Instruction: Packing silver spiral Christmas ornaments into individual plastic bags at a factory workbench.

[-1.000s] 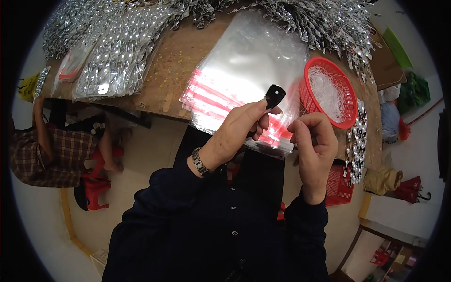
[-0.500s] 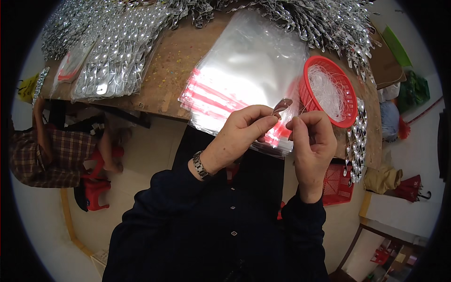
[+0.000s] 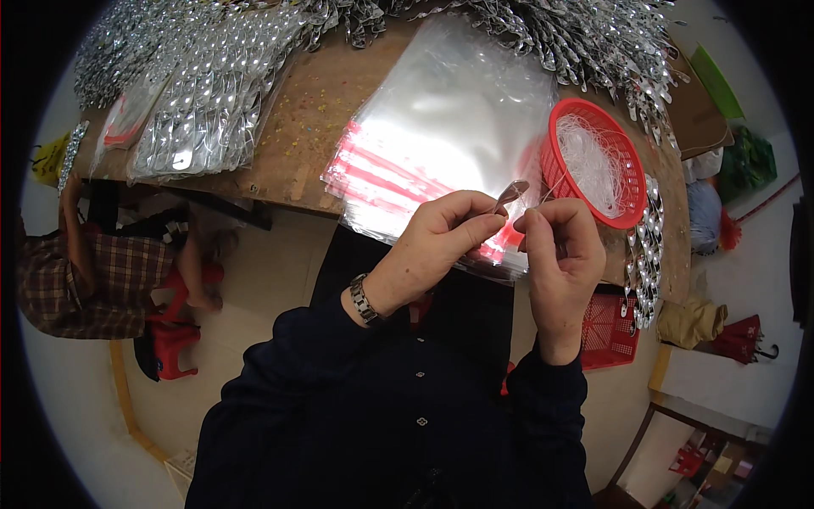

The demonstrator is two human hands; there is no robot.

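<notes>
Between the thumb and forefinger of my left hand is a small shiny silver twisted strip, its rounded end sticking up. My right hand is close beside it, thumb and forefinger pinched on a thin clear thread. How thread and strip meet between the fingertips is too fine to make out. Below both hands lies a stack of clear plastic bags with red-and-white printed edges. Right of the stack stands a red plastic basket full of loose clear thread.
Silver twisted strips are heaped along the table's far side, and bagged ones lie at the left. More strips hang over the right edge. A red crate is below. Another person sits at the left.
The silver strip has turned slightly in my left fingers and now points more up and right. My right hand has barely shifted.
</notes>
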